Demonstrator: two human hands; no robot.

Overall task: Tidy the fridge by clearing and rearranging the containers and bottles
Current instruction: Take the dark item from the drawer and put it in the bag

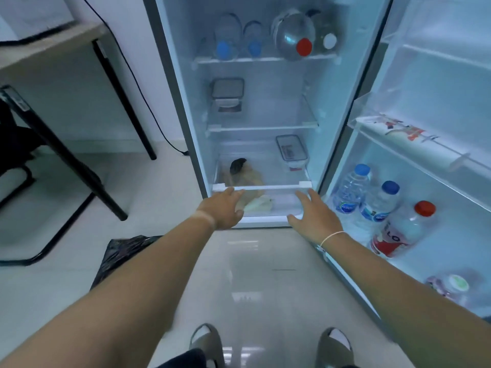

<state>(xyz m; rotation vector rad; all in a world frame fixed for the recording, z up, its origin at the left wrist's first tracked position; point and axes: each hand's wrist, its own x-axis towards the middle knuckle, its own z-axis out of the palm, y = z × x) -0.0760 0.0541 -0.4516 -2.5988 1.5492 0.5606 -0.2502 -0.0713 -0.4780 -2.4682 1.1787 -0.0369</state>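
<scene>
The fridge stands open in front of me. My left hand (224, 207) and my right hand (314, 216) reach to the clear bottom drawer (281, 205), fingers spread at its front edge, holding nothing. Pale wrapped food (247, 176) lies inside the drawer. A clip-lid container (291, 152) sits on the lowest glass shelf, another container (228, 92) on the middle shelf. The top shelf holds two blue-capped bottles (224, 49), a steel bowl (292, 33) and a red-capped bottle (304, 47). Door bottles: two blue-capped (353, 189) and one red-capped (401, 229).
The open door (435, 88) hangs on the right with a flat packet (406, 132) on its middle rack and a green-capped bottle (455, 286) low down. A black bag (127, 251) lies on the floor left. A desk (53, 43) and chair frame (39, 144) stand further left.
</scene>
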